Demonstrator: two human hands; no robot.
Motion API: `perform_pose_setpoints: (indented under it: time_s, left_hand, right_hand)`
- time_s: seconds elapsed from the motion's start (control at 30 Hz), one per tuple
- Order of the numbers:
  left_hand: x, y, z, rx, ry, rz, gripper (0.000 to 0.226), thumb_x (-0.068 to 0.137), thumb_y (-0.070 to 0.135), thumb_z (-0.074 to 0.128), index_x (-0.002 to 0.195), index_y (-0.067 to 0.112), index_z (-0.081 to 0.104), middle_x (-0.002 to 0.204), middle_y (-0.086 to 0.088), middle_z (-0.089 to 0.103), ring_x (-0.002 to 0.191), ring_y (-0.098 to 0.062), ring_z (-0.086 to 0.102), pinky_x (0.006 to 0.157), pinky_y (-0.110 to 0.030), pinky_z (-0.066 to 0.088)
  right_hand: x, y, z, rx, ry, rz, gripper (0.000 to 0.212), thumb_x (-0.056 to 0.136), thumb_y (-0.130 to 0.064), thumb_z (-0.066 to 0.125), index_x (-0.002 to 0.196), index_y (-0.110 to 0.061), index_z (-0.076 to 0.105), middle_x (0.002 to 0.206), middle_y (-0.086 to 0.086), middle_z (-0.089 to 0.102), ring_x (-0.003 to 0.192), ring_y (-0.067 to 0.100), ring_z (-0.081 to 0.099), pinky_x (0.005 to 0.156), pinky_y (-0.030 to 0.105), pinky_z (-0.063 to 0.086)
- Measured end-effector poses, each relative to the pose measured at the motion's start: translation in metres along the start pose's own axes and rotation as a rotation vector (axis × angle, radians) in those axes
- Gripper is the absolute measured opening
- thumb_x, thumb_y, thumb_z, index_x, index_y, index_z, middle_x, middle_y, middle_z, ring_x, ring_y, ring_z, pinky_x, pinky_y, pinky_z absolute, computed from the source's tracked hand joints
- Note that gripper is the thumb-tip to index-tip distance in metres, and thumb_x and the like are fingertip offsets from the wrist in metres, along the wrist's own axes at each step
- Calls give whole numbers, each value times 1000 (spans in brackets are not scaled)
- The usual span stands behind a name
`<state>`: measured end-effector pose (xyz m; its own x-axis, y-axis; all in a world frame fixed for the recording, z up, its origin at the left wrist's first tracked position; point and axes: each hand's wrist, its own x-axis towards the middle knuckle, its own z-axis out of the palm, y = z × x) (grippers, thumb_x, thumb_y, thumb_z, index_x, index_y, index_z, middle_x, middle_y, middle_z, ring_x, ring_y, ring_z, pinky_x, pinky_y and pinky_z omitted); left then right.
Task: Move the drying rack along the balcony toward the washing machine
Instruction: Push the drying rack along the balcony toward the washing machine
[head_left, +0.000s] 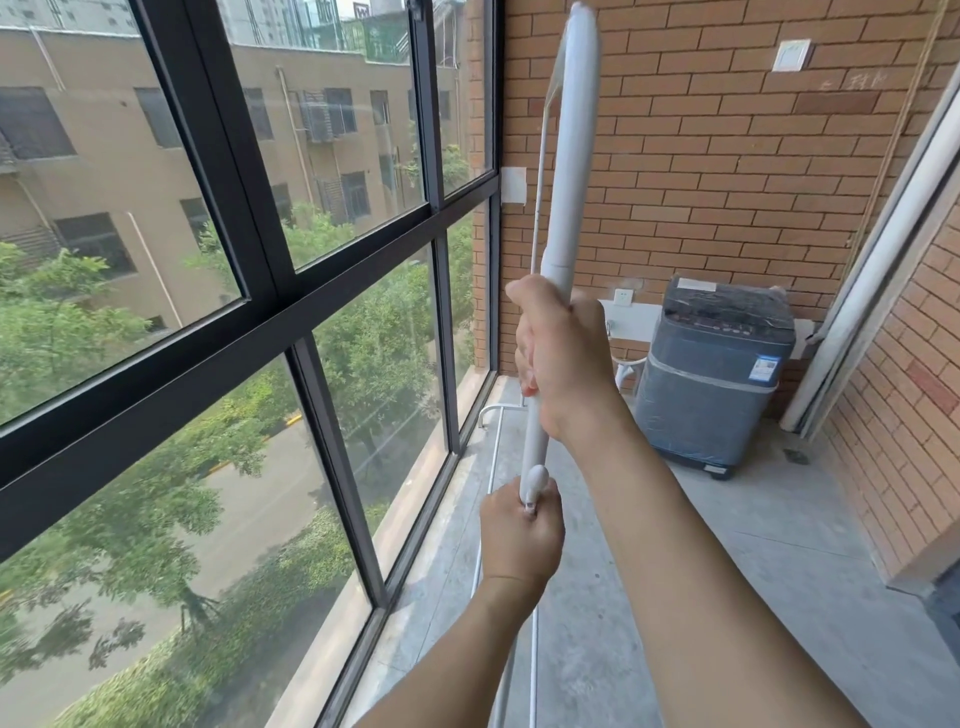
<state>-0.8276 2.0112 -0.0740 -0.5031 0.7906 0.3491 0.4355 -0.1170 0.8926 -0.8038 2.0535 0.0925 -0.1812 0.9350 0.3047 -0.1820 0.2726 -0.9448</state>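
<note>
the person holds the drying rack by its white upright pole, both hands wrapped fully around it: the right hand clenched higher up, the left hand closed just below it, around a plastic joint. the rack stands beside the window, its thin base rails trailing along the floor beneath the grip and a curved foot showing beyond the right hand. the washing machine sits well ahead of the grip, in the far corner against the brick wall.

the likely trouble: with both hands low and close together on a tall pole, the top could swing, probably toward the glass just left of the grip or the wall ahead. the base rails may drag or catch on the concrete floor, twisting the frame in the hands. a grip on the joint might loosen it or let it slide.

the floor looks rough, bare and grey, with a raised sill along the window side. the balcony is narrow, with brick to the right of the grip and little room to turn.
</note>
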Motion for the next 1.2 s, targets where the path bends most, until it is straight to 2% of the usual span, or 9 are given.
perform_pose_setpoints:
  time_s: [0.17,0.4,0.47,0.6,0.73,0.83,0.97,1.2]
  left_hand:
    - [26,-12,-3,10,-11,0,42,82,17,40,48,26,17,43,7,18,48,-13,19,48,-30,13]
    - [57,-28,-9,-5,0,29,44,82,17,40,43,29,22,41,9,35,45,-12,28,44,-25,16]
    - [65,-31,-10,-5,4,33,44,82,18,40,43,29,23,41,8,35,46,-13,29,44,-26,17]
    - [81,-38,-12,-18,11,33,43,81,17,41,45,27,21,43,7,21,48,-14,26,47,-29,15]
    - [95,-41,-8,-18,19,42,43,81,15,42,49,27,16,39,6,28,44,-12,29,42,-23,21]
    - [105,-43,-4,-36,16,23,43,80,16,43,48,27,16,38,8,33,42,-12,28,41,-22,18]
    - [118,-44,3,-30,4,-6,42,78,18,41,44,28,19,39,5,27,45,-13,18,47,-29,15]
    - [141,-53,16,-40,7,-28,39,77,19,40,45,27,19,40,6,25,47,-12,17,48,-33,16]
  right_hand:
    - [23,10,13,-6,33,4,34,69,-37,58,50,-18,37,39,-8,30,40,19,28,41,26,26]
    - [47,21,35,5,18,4,33,68,-36,58,51,-19,36,37,-10,28,34,14,27,39,21,26]
    - [54,22,41,8,23,5,33,67,-36,58,51,-19,36,36,-10,28,33,14,26,39,21,26]
    - [69,29,51,3,36,-2,33,67,-36,59,49,-22,35,38,-9,28,35,15,26,40,23,25]
    - [83,33,54,-13,44,0,33,67,-37,59,48,-22,36,38,-9,29,37,17,26,40,23,25]
    - [94,35,54,-22,40,4,32,67,-37,58,49,-22,36,39,-10,29,37,16,27,39,22,27]
    - [110,40,52,-5,29,-5,31,69,-35,57,49,-24,37,39,-10,30,35,14,27,38,21,26]
    - [134,53,52,-9,15,-13,29,69,-34,58,53,-22,36,38,-13,30,36,14,26,41,23,25]
